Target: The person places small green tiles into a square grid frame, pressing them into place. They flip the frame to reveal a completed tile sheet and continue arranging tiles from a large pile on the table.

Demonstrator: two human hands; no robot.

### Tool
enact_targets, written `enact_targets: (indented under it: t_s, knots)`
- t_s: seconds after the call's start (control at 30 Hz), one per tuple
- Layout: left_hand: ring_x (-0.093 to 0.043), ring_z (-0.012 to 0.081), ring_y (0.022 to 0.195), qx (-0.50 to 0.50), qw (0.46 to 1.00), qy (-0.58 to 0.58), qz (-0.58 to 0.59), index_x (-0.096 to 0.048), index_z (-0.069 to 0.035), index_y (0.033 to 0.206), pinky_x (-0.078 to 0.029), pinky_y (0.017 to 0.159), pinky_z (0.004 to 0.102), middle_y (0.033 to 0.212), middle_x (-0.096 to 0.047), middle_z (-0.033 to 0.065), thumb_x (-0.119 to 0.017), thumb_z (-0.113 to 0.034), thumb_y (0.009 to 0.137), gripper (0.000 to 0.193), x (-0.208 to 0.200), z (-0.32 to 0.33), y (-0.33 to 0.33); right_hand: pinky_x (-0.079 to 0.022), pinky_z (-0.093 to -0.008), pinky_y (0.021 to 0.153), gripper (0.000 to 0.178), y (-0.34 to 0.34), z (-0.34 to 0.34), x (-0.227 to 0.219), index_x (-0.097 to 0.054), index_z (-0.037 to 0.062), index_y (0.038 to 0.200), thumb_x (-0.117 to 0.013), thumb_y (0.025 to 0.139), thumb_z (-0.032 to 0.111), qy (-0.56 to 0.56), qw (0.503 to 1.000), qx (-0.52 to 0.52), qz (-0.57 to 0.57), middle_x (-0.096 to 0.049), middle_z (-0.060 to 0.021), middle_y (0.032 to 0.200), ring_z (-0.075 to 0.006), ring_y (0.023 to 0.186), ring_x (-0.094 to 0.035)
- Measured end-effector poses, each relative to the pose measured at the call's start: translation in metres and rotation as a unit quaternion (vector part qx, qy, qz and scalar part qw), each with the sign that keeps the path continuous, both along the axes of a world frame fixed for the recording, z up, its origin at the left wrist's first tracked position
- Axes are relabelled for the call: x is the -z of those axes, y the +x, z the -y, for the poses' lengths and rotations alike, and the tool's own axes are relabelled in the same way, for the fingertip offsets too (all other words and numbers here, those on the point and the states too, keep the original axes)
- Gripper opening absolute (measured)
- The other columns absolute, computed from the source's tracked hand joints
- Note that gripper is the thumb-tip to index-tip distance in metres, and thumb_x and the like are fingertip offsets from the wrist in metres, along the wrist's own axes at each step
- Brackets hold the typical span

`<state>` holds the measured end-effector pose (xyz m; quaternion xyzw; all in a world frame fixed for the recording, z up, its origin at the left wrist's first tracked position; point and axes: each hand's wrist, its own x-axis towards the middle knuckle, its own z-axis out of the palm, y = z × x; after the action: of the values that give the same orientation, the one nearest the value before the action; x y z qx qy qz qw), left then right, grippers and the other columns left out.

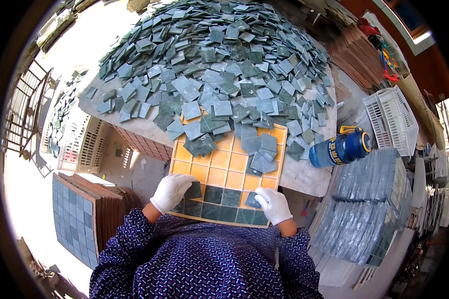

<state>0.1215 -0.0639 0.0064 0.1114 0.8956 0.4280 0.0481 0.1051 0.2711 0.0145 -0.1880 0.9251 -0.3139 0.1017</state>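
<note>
An orange gridded tray point(217, 177) lies before me, its far end under loose tiles. Dark green square stone tiles point(212, 211) fill much of its nearest rows. My left hand point(172, 192), in a white glove, pinches a dark stone tile point(194, 190) over the tray's left side. At the right side, my gloved right hand point(273, 205) has its fingers closed on another stone tile point(253, 200), tilted over a cell. A few loose tiles point(263, 155) overlap on the tray's far right part.
A big heap of stone tiles point(219, 60) covers the table point(314, 182). A blue water bottle point(340, 148) lies at its right edge. Stacked tiled sheets point(75, 219) stand at the left, wrapped tile stacks point(359, 209) at the right. A white plastic crate point(391, 119) sits farther back.
</note>
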Motion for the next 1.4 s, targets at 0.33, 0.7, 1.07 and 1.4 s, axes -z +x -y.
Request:
enact_targets:
  t_s: [0.33, 0.7, 1.07, 1.4]
  knots:
    - [-0.061, 0.0331, 0.084, -0.059, 0.998, 0.019, -0.033, -0.067, -0.004, 0.098, -0.049, 0.076, 0.0379, 0.089, -0.066, 0.0139, -0.061, -0.004, 0.083, 0.016, -0.005, -0.001, 0.027, -0.049, -0.0396, 0.086, 0.041, 0.057, 0.003, 0.005, -0.063, 0.0072, 0.106, -0.076, 0.07, 0.019, 0.001, 0.994, 0.043, -0.098, -0.057, -0.0126, 0.116, -0.03, 0.102, -0.059]
    - [-0.06, 0.0283, 0.079, -0.07, 0.997, 0.03, -0.004, -0.068, -0.003, 0.099, -0.049, 0.072, 0.0337, 0.084, -0.058, 0.012, -0.059, -0.002, 0.084, 0.017, 0.006, 0.0, 0.012, -0.05, -0.0395, 0.083, 0.027, 0.019, 0.003, 0.004, -0.066, 0.0093, 0.097, -0.073, 0.071, 0.014, 0.022, 0.988, -0.102, -0.111, -0.058, -0.0103, 0.116, -0.0282, 0.096, -0.06]
    - [-0.057, 0.0333, 0.097, 0.046, 0.989, -0.133, -0.052, -0.056, -0.008, 0.12, -0.048, 0.085, 0.0384, 0.11, -0.053, 0.0145, -0.071, -0.012, 0.075, 0.048, -0.01, -0.003, 0.027, -0.05, -0.0388, 0.082, 0.028, 0.029, 0.024, -0.003, -0.067, 0.0101, 0.102, -0.072, 0.076, 0.017, -0.018, 0.992, 0.068, -0.1, -0.057, -0.0128, 0.119, -0.0285, 0.095, -0.062]
    - [-0.057, 0.0324, 0.097, 0.106, 0.984, -0.142, -0.011, -0.058, -0.005, 0.115, -0.049, 0.084, 0.0394, 0.108, -0.051, 0.0139, -0.069, -0.013, 0.076, 0.041, 0.001, -0.009, 0.017, -0.051, -0.038, 0.08, 0.031, -0.02, 0.081, -0.005, -0.063, 0.0068, 0.103, -0.072, 0.077, 0.02, -0.069, 0.985, 0.009, -0.159, -0.062, -0.0109, 0.109, -0.0288, 0.094, -0.062]
